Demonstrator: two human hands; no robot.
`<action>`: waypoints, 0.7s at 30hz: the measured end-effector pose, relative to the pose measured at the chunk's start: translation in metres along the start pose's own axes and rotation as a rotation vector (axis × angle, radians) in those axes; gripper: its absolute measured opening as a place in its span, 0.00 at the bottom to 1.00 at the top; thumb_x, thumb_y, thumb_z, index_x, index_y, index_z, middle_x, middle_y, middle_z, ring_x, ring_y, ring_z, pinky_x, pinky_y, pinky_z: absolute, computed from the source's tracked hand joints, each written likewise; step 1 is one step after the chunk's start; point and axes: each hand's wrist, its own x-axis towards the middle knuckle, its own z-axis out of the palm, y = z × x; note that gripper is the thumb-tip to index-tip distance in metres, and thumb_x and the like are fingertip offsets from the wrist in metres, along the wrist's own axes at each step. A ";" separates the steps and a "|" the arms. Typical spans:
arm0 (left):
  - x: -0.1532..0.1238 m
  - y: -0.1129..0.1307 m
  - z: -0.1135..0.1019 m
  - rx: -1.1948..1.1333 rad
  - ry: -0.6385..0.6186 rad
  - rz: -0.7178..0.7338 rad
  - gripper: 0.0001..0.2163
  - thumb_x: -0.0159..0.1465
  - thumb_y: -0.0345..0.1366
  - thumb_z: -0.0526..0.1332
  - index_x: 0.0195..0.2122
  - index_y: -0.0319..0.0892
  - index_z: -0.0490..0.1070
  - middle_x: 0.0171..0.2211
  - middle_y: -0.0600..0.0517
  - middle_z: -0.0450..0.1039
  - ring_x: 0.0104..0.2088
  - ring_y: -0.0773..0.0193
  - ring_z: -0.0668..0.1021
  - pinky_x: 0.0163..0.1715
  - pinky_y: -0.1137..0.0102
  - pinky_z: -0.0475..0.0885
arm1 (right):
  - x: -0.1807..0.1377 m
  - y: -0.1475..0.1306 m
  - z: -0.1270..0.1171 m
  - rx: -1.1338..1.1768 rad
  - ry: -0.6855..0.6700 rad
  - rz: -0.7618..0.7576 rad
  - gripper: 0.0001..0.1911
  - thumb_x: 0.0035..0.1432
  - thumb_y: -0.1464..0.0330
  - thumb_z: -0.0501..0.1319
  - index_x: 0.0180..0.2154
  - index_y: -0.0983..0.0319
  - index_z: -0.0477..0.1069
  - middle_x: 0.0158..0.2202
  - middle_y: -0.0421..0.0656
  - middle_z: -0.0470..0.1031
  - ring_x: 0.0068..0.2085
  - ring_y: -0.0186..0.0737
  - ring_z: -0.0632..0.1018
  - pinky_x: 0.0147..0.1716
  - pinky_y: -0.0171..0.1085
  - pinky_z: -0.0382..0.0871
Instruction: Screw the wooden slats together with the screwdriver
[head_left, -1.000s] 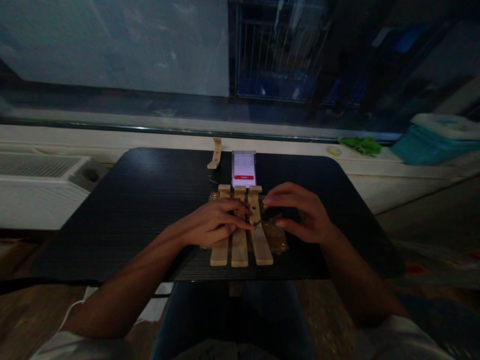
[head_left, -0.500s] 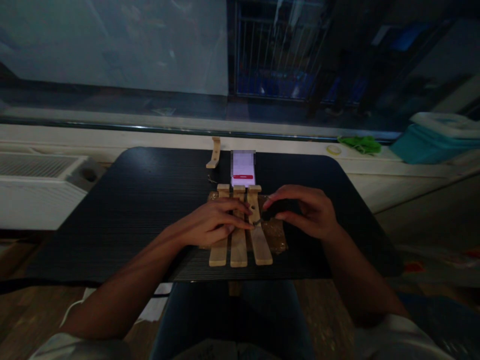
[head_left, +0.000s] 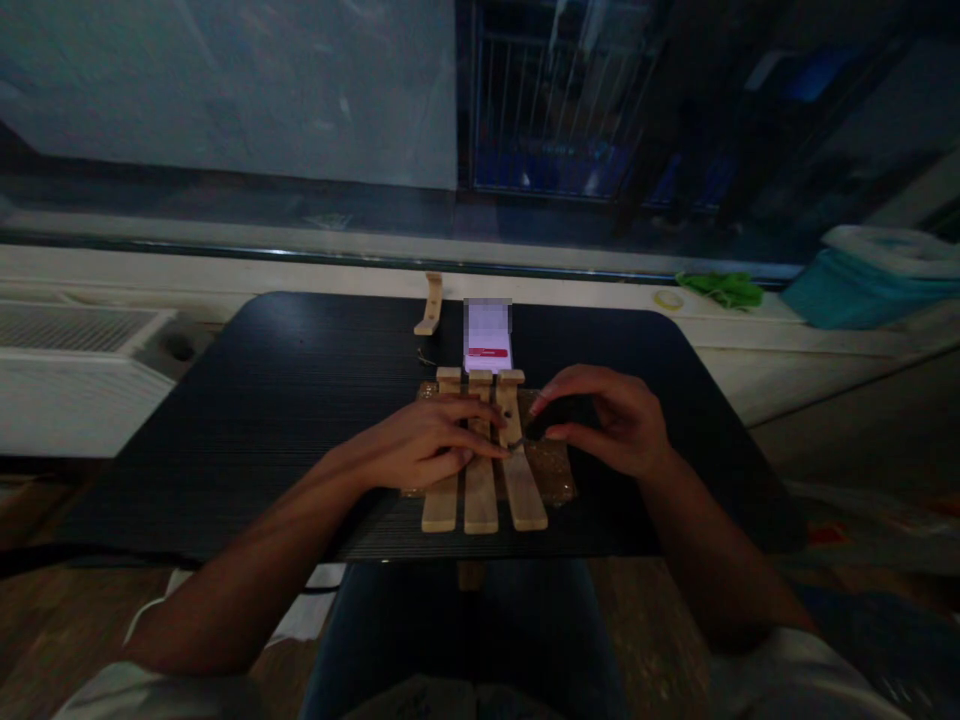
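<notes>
Three pale wooden slats lie side by side on a brown cork-like mat near the front of a black table. My left hand lies across the slats with its fingers pressed together, pinching near the right slat. My right hand is curled just to the right, thumb and fingers closed on a small dark tool whose tip meets the right slat.
A phone with a lit screen lies behind the slats. A spare wooden piece rests at the table's far edge. A white radiator stands left; a teal box and green cloth sit on the sill, right.
My right hand's fingers have curled in closer around the small tool. The left hand and the slats have hardly moved.
</notes>
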 end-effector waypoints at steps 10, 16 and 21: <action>0.001 0.000 0.000 -0.014 0.005 0.011 0.21 0.61 0.25 0.52 0.51 0.47 0.75 0.55 0.47 0.69 0.55 0.57 0.72 0.56 0.57 0.67 | -0.005 0.006 0.006 -0.045 0.103 -0.025 0.18 0.49 0.70 0.70 0.41 0.56 0.68 0.32 0.38 0.74 0.33 0.36 0.78 0.31 0.37 0.75; 0.000 0.004 -0.001 -0.042 0.009 0.024 0.20 0.61 0.26 0.52 0.52 0.43 0.73 0.52 0.45 0.70 0.55 0.56 0.72 0.56 0.58 0.66 | -0.004 0.006 0.006 -0.040 0.088 -0.005 0.16 0.50 0.71 0.69 0.40 0.57 0.67 0.32 0.38 0.73 0.33 0.36 0.77 0.31 0.37 0.74; 0.000 0.005 -0.002 -0.038 -0.011 0.018 0.22 0.61 0.26 0.52 0.53 0.47 0.72 0.52 0.47 0.70 0.55 0.57 0.71 0.56 0.57 0.66 | -0.004 0.006 0.007 -0.041 0.081 0.005 0.17 0.50 0.69 0.69 0.42 0.57 0.68 0.32 0.38 0.74 0.33 0.35 0.77 0.31 0.37 0.73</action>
